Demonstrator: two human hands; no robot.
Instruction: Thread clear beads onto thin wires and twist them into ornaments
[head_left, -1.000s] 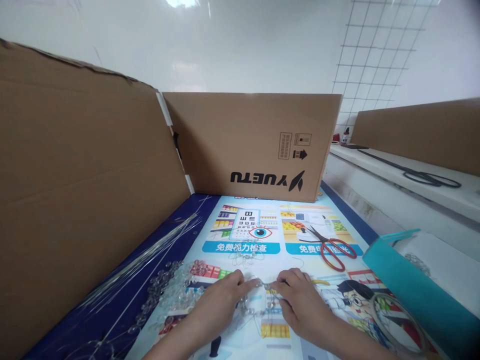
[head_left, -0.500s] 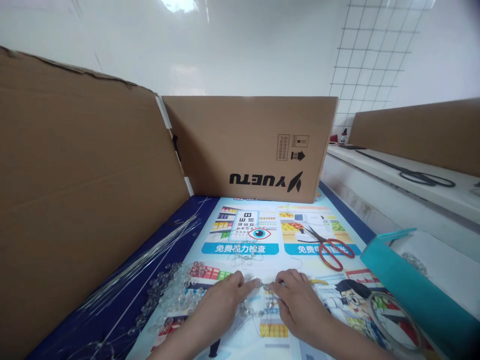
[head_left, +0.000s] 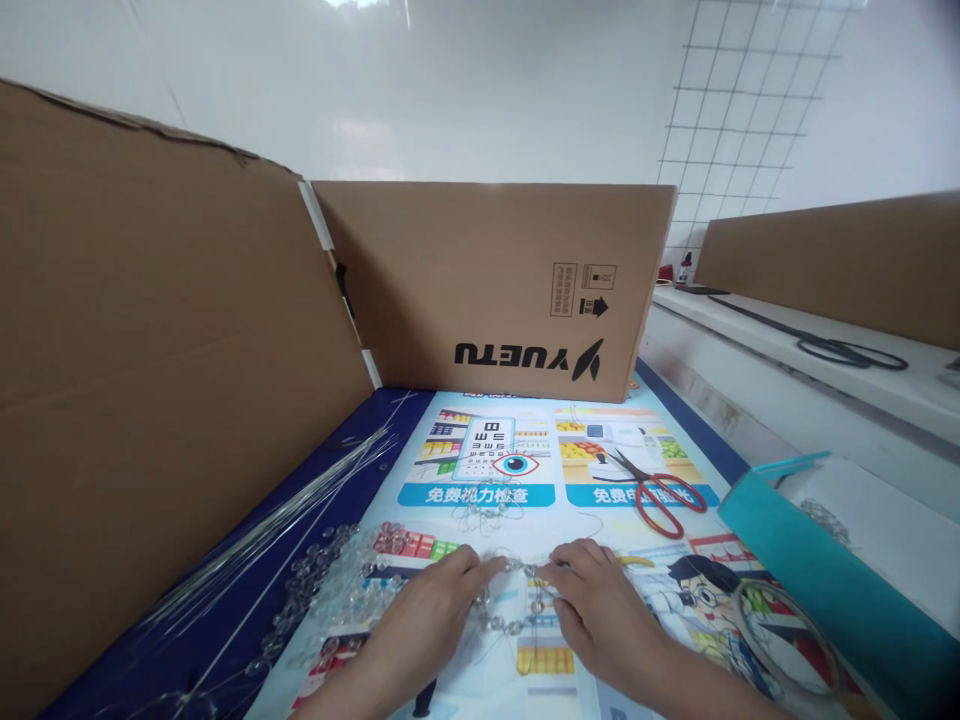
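Near the front edge of the printed mat (head_left: pixel 480 440), the left hand (head_left: pixel 435 620) and right hand (head_left: pixel 600 610) stay fingertip to fingertip, pinched on a small beaded wire piece (head_left: pixel 517 585). Little has shifted in the last second; loose clear beads (head_left: pixel 337 580) lie just left, red scissors (head_left: pixel 664 492) farther right.

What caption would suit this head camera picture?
Both hands pinch a wire beadwork piece on a printed mat, loose clear beads at left, red scissors beyond.
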